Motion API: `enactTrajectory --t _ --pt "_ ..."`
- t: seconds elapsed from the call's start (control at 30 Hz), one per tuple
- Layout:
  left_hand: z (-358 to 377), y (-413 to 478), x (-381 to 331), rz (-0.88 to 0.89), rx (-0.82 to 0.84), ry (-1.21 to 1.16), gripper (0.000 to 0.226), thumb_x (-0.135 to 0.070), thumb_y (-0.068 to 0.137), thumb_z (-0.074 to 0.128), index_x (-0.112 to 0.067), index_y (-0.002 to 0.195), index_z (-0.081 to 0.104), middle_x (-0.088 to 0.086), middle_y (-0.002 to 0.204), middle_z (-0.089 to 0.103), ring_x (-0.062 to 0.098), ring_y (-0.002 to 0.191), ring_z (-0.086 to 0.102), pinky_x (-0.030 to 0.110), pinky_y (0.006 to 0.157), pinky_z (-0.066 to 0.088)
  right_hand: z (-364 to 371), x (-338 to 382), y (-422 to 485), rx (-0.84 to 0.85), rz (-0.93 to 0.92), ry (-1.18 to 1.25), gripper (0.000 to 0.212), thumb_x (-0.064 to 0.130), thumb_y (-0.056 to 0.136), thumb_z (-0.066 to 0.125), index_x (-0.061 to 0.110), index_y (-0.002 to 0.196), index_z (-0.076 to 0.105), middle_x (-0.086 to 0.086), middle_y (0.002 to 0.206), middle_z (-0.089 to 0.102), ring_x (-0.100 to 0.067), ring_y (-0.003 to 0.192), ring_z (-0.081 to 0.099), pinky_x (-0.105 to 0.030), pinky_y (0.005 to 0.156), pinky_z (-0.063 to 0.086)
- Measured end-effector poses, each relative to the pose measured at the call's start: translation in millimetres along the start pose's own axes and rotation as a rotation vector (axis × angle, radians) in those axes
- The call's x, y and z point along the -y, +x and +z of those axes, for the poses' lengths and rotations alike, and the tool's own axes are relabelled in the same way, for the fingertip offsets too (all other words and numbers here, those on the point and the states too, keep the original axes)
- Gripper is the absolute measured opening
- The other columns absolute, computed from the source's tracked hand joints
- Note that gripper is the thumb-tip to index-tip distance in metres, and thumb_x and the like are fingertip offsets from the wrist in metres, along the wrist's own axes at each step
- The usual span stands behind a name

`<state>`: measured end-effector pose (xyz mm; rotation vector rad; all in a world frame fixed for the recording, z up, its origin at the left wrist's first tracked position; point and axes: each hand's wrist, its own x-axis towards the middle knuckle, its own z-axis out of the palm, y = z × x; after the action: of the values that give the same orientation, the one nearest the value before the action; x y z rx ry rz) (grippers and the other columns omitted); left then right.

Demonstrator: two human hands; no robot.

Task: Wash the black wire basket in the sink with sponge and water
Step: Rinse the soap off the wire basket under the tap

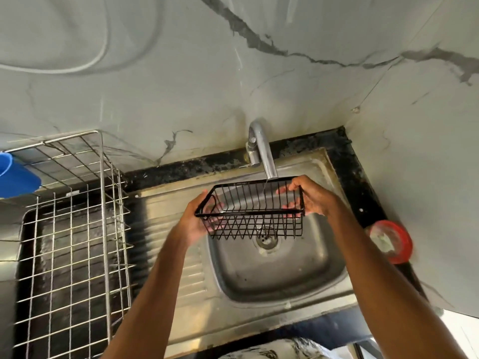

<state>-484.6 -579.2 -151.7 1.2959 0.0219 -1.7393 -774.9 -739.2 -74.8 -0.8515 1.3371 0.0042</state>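
Note:
The black wire basket [252, 208] hangs in the air over the steel sink [280, 270], right under the spout of the tap [261, 151]. A thin stream of water runs from the spout through the basket toward the drain [266, 239]. My left hand [197, 218] grips the basket's left end, fingers curled inside the wires. My right hand [308, 198] holds the right end, with its fingers curled round the side wires. No sponge is in view.
A steel wire dish rack [72, 229] stands on the counter to the left of the sink, with a blue plastic item [15, 177] at its far left. A red-rimmed round container [391, 240] sits on the black counter at the right. Marble wall behind.

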Motion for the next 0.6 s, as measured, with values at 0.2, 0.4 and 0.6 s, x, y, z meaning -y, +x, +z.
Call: enactTrajectory --t 0.2,0.4,0.6 --pt "23 13 -2 -0.078 0.075 0.246 0.055 -0.054 0.103 0.042 -0.019 0.142 0.061 0.006 0.139 0.067 0.034 0.125 0.064 0.053 0.104 0.049 -18 -31 -35 -0.136 0.039 0.157 0.041 0.043 0.087 0.059 0.016 0.116 0.071 -0.019 0.123 0.061 -0.034 0.108 0.063 -0.044 0.067 0.06" --pt "70 34 10 -0.078 -0.2 0.18 0.056 -0.052 0.097 0.058 -0.01 0.133 0.065 0.021 0.134 0.066 0.04 0.128 0.058 0.056 0.1 0.046 -15 -45 -65 -0.255 0.025 0.318 0.034 0.037 0.079 0.074 0.019 0.108 0.071 -0.017 0.122 0.063 -0.035 0.107 0.066 -0.044 0.065 0.061" --pt "99 17 53 -0.193 -0.202 0.04 0.089 -0.057 0.077 0.081 -0.023 0.15 0.041 0.031 0.149 0.044 0.052 0.127 0.056 0.064 0.092 0.055 11 -59 -75 -0.364 0.023 0.36 0.023 0.033 0.08 0.076 0.024 0.099 0.068 -0.018 0.122 0.059 -0.034 0.103 0.063 -0.055 0.086 0.059"
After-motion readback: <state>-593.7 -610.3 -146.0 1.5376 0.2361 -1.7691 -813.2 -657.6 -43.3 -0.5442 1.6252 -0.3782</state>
